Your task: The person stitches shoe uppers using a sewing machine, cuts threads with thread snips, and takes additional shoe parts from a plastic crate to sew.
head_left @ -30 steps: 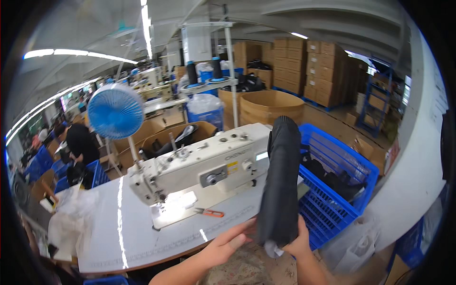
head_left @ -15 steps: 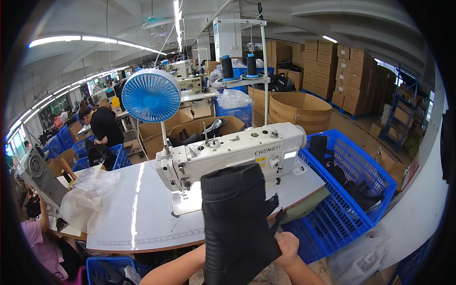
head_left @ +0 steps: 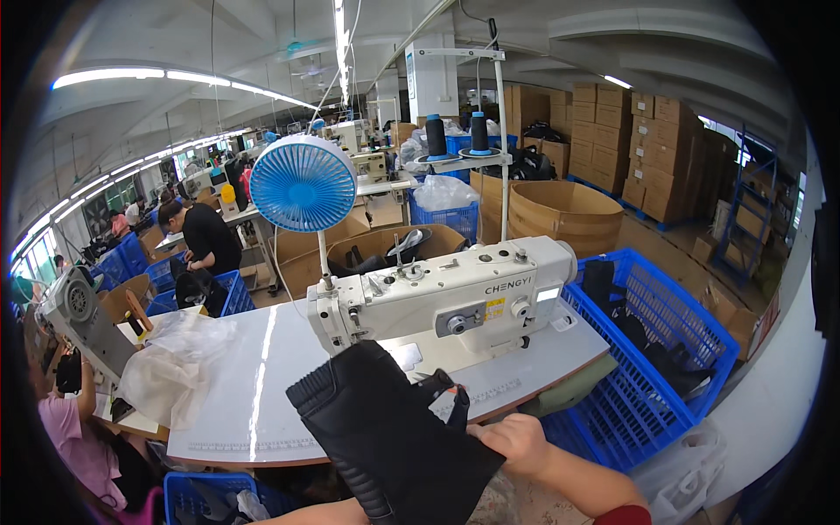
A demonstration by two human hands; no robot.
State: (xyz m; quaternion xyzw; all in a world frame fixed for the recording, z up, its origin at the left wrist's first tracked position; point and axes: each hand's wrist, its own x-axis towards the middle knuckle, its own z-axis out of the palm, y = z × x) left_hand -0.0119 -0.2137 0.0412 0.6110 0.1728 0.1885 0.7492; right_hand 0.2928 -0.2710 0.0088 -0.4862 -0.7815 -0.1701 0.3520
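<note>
A black padded fabric piece (head_left: 398, 437) with ribbed sections hangs tilted in front of the sewing machine (head_left: 437, 302), at the table's front edge. My right hand (head_left: 514, 442) is closed on its lower right edge, fingers curled in a pinch. From the lower edge comes my left forearm (head_left: 319, 513), running behind the piece; the fabric hides the hand and its fingers. Short black straps (head_left: 458, 407) stick out from the piece's right side, above my right hand. The machine's needle area is partly covered by the fabric.
A blue fan (head_left: 304, 185) stands by the machine's left end. Crumpled translucent plastic (head_left: 179, 363) lies on the white tabletop (head_left: 236, 411). At right, a blue crate (head_left: 652, 385) holds black pieces; another blue crate (head_left: 197, 494) sits lower left. Co-workers are at the left.
The black piece has swung left and tilted, its top edge now pointing to the upper left. My right hand still grips it, with more forearm showing. The view has shifted slightly.
</note>
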